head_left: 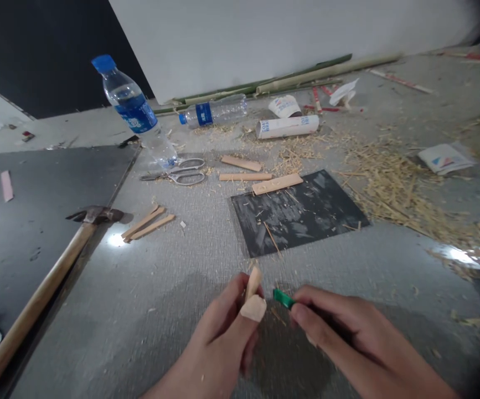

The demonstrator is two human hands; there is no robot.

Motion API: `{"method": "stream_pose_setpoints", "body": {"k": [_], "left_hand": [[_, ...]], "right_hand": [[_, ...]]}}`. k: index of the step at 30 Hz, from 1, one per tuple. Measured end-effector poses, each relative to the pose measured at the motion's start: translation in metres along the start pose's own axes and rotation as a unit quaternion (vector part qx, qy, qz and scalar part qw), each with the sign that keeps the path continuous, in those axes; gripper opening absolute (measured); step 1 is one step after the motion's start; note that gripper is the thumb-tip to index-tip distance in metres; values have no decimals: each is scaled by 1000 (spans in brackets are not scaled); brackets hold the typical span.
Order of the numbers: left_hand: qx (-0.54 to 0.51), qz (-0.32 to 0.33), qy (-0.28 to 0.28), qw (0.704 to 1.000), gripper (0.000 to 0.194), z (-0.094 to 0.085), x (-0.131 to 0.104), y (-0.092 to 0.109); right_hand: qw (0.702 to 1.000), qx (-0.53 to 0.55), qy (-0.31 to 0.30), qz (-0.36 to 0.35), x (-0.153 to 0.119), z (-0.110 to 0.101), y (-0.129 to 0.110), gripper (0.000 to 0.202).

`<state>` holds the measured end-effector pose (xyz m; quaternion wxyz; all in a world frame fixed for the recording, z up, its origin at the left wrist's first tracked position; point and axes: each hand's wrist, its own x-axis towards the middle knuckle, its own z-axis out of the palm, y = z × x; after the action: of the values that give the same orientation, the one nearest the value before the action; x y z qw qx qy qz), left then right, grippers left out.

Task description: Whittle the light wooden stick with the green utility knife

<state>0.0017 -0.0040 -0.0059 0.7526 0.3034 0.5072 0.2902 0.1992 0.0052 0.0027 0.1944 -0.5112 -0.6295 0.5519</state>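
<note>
My left hand [231, 327] is closed around a short pale wooden strip [253, 281], whose tip points up and away from me. A beige piece of tape covers the end of that thumb. To its right, my right hand [343, 332] pinches a small green object [283, 298] between thumb and fingers; most of it is hidden, so its kind is unclear. The green object's tip is close to the strip but apart from it. Beyond both hands lies a dark rectangular board [302, 216] with shavings on it, and a flat wooden strip [277, 184] rests across its far edge.
A claw hammer [52, 277] lies at left, near several thin wooden sticks [148, 223] and scissors [185, 170]. One water bottle [129, 102] stands; another bottle [218, 112] lies down. Shavings [401, 183] spread at right. Bamboo poles [306, 77] lie along the wall.
</note>
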Motion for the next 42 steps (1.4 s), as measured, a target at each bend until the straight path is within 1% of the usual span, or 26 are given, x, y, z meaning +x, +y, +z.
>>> {"method": "stream_pose_setpoints", "body": {"k": [3,5,8,11,15,17,20,24,26,29,34,42], "left_hand": [[49,39,-23,998,36,-2,0,5],[42,47,-34,997,35,-2,0,8],[19,39,-44,998,35,-1,0,10],[9,19,-62,998,33,-1,-2,12],[-15,-11,-82,996,29,-1,-6,13],[-19,-14,-83,996,30,-2,-6,13],[22,22,-75,997,32,-2,-5,15],[140,89,-63,984,35,-5,-3,15],[177,118,-60,975,37,-7,-2,11],[213,145,-54,965,36,-10,1,3],[231,147,-38,961,36,-11,3,-5],[238,141,-12,961,34,-14,5,-10]], "right_hand": [[999,22,-15,-24,2,3,0,25],[999,37,-17,-33,3,3,-2,21],[997,65,-38,-33,5,2,-7,19],[995,80,-45,-27,6,1,-9,19],[999,33,-19,-18,5,2,-8,25],[1000,15,-21,-7,4,3,-7,28],[999,5,-35,3,3,4,-7,33],[1000,5,-28,7,4,5,-8,38],[998,18,-45,26,5,5,-6,37],[996,44,-61,54,4,4,-4,39],[993,79,-67,61,3,2,-2,43],[997,47,-35,58,3,9,-1,40]]}}
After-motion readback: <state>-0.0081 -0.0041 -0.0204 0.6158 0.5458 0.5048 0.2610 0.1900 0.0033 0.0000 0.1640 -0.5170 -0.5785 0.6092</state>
